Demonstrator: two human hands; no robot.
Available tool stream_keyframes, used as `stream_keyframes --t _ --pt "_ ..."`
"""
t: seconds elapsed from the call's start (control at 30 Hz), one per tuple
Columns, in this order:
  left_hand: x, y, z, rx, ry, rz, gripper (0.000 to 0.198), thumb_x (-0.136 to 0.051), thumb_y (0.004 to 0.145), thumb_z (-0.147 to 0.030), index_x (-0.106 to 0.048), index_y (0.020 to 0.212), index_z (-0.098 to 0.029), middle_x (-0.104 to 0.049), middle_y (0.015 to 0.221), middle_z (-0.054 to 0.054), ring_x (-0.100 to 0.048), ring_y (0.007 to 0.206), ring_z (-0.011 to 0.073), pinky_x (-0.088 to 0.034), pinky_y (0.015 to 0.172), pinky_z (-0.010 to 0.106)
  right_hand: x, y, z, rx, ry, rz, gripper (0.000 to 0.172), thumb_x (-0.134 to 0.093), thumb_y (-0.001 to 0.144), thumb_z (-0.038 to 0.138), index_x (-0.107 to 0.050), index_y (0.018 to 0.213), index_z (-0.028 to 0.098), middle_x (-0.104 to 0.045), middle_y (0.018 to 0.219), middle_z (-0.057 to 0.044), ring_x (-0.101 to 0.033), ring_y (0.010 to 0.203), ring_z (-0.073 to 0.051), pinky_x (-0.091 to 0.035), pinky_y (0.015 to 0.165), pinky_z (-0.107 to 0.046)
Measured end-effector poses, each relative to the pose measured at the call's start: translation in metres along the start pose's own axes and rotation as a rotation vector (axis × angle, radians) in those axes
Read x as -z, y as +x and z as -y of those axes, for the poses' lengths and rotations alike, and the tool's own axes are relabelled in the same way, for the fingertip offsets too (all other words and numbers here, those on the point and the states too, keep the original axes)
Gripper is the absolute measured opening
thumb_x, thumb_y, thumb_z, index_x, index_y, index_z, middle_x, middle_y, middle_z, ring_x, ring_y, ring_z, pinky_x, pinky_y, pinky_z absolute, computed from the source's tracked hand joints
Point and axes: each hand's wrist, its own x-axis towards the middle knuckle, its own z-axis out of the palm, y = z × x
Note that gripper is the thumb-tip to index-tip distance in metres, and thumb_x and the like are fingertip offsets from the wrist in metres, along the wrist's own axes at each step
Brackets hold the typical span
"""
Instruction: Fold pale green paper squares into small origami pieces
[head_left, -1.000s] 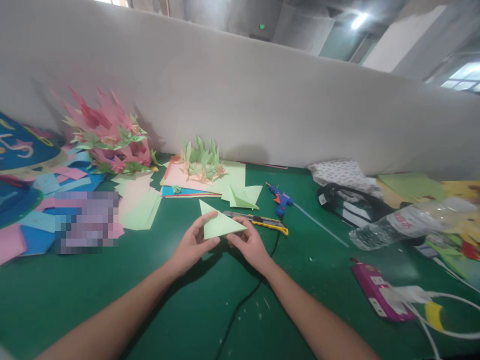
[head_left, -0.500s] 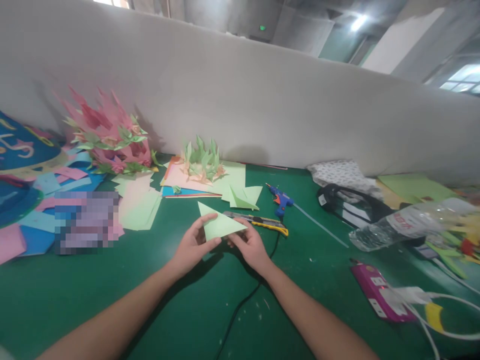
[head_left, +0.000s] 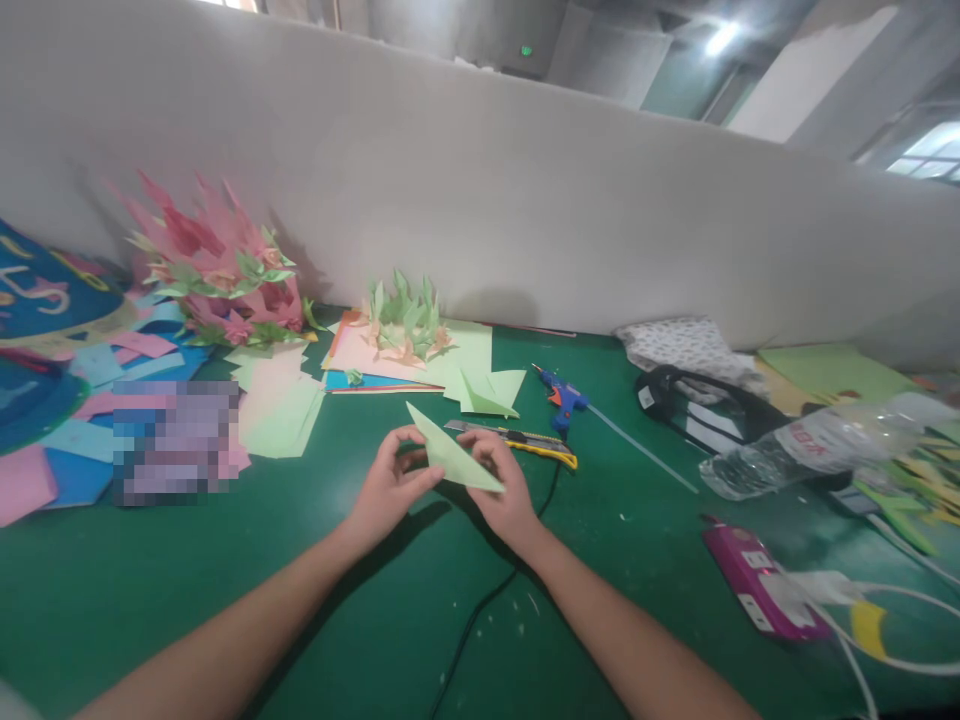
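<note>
A pale green folded sheet of paper (head_left: 456, 455), shaped like a narrow triangle, is held above the green table (head_left: 360, 620). My left hand (head_left: 394, 475) pinches its left side, thumb in front and fingers behind. On its right side my right hand (head_left: 499, 480) is closed on the paper, with some fingertips hidden behind it. Just beyond lies a yellow utility knife (head_left: 536, 445). More folded green paper (head_left: 487, 392) rests behind the hands, close to a blue glue gun (head_left: 561, 397) with a long clear glue stick in it.
Pink paper crowns (head_left: 225, 270) and a smaller green one (head_left: 405, 315) stand by the wall. Cut green sheets (head_left: 281, 420) lie left. A plastic bottle (head_left: 795, 450), black pouch (head_left: 697, 410) and pink power strip (head_left: 757, 585) are right. A black cord (head_left: 480, 610) crosses the table.
The green paper has been turned and tilted between my hands; its right tip now points lower and it looks narrower. My right fingers have moved up behind it.
</note>
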Motion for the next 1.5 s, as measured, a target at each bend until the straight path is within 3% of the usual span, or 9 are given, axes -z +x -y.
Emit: stream_keyframes --t 0.13,0.3,0.53,0.63,0.73,0.87,1.07,1.2,1.5 --pt "0.001 0.001 -0.001 0.077 -0.064 -0.029 0.031 -0.065 0.069 -0.024 -0.041 0.089 -0.021 -0.053 0.092 -0.002 -0.054 0.075 0.0093 -0.044 0.068 0.022 0.003 -0.002 0.006 0.099 -0.129 0.011 0.015 -0.060 0.068 0.014 -0.048 0.073 0.022 -0.052 0.109 -0.006 -0.047 0.105 -0.024 -0.034 0.091 -0.039" --pt "0.004 0.001 -0.006 0.159 -0.159 -0.034 0.028 -0.066 0.069 -0.027 -0.048 0.089 -0.021 -0.057 0.082 -0.003 -0.054 0.068 0.0083 -0.042 0.063 0.020 0.000 -0.003 0.004 0.080 -0.087 0.012 0.016 -0.051 0.067 0.007 -0.046 0.070 0.022 -0.047 0.113 -0.006 -0.043 0.111 -0.024 -0.032 0.094 -0.043" --pt "0.015 0.004 -0.009 0.181 -0.145 -0.025 0.029 -0.065 0.071 -0.027 -0.056 0.097 -0.019 -0.061 0.087 0.000 -0.055 0.071 0.0099 -0.043 0.066 0.022 0.002 0.005 -0.005 -0.204 0.442 0.036 0.025 -0.047 0.079 0.016 -0.044 0.101 0.027 -0.040 0.128 -0.004 -0.046 0.113 -0.018 -0.034 0.096 -0.039" --pt "0.014 0.002 -0.007 0.175 -0.137 0.019 0.029 -0.068 0.067 -0.025 -0.059 0.093 -0.019 -0.060 0.088 0.000 -0.055 0.072 0.0100 -0.043 0.066 0.022 0.002 0.006 -0.003 -0.357 0.612 0.114 0.032 -0.052 0.081 0.028 -0.038 0.109 0.031 -0.047 0.120 -0.004 -0.054 0.101 -0.017 -0.040 0.090 -0.038" --pt "0.013 0.001 -0.006 0.173 -0.100 0.040 0.030 -0.072 0.061 -0.023 -0.061 0.088 -0.019 -0.061 0.089 0.000 -0.056 0.072 0.0109 -0.044 0.066 0.022 0.001 0.005 -0.004 -0.423 0.702 0.209 0.041 -0.064 0.072 0.030 -0.040 0.105 0.032 -0.056 0.101 0.000 -0.059 0.084 -0.015 -0.048 0.075 -0.032" --pt "0.015 0.003 -0.006 0.167 0.014 -0.038 0.032 -0.072 0.059 -0.026 -0.064 0.090 -0.020 -0.063 0.090 0.001 -0.056 0.071 0.0111 -0.045 0.066 0.023 0.006 0.005 -0.012 -0.371 0.562 0.091 0.024 -0.070 0.066 0.023 -0.055 0.085 0.025 -0.057 0.090 0.002 -0.056 0.083 -0.013 -0.046 0.072 -0.024" --pt "0.023 0.008 -0.005 0.135 0.343 -0.118 0.033 -0.069 0.063 -0.033 -0.067 0.094 -0.020 -0.062 0.065 -0.002 -0.050 0.057 0.0088 -0.041 0.055 0.020 0.014 0.008 -0.016 -0.294 0.267 0.007 0.020 -0.063 0.072 0.023 -0.064 0.092 0.025 -0.062 0.098 0.000 -0.057 0.089 -0.016 -0.045 0.078 -0.028" --pt "0.024 0.008 -0.004 0.015 0.508 -0.123 0.025 -0.066 0.065 -0.034 -0.070 0.086 -0.020 -0.065 0.082 0.002 -0.054 0.065 0.0112 -0.043 0.058 0.021 0.014 0.008 -0.009 -0.182 0.042 0.064 0.025 -0.065 0.070 0.019 -0.066 0.095 0.025 -0.065 0.100 -0.002 -0.056 0.097 -0.018 -0.041 0.088 -0.033" --pt "0.021 0.009 0.002 -0.212 0.706 -0.119 0.012 -0.064 0.069 -0.029 -0.070 0.072 -0.019 -0.053 0.093 0.006 -0.055 0.082 0.0160 -0.048 0.065 0.025 0.008 0.007 -0.007 -0.161 -0.070 0.061 0.009 -0.067 0.069 0.022 -0.070 0.078 0.021 -0.068 0.078 -0.002 -0.061 0.074 -0.016 -0.048 0.071 -0.028"
